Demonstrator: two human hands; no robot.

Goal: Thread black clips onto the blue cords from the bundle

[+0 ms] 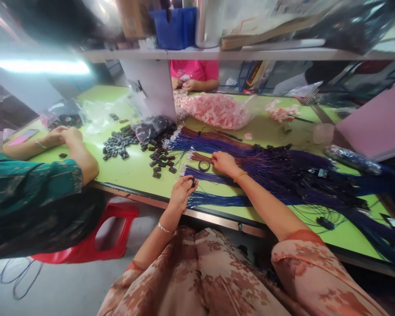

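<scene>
Between the thumb and fingers of my left hand [181, 191] is a small black connector housing [192, 181], held just above the table's front edge. My right hand [224, 163] is closed over the brown wires [202, 156], fingertips pressed together near their bright terminal ends; what exactly it pinches is too small to make out. A black ring [204, 166], like a roll of tape, lies just left of it. Bundles of purple wires [210, 176] and blue wires [220, 199] stretch rightward under and around my right forearm. Loose black housings [159, 160] are scattered to the left.
A co-worker's arms [74, 142] rest on the green table [136, 173] at left, beside a red stool [118, 228]. Another person in pink [195, 72] sits opposite, behind a bag of pink pieces [217, 112]. A shelf [191, 54] with a blue bin [174, 28] spans overhead.
</scene>
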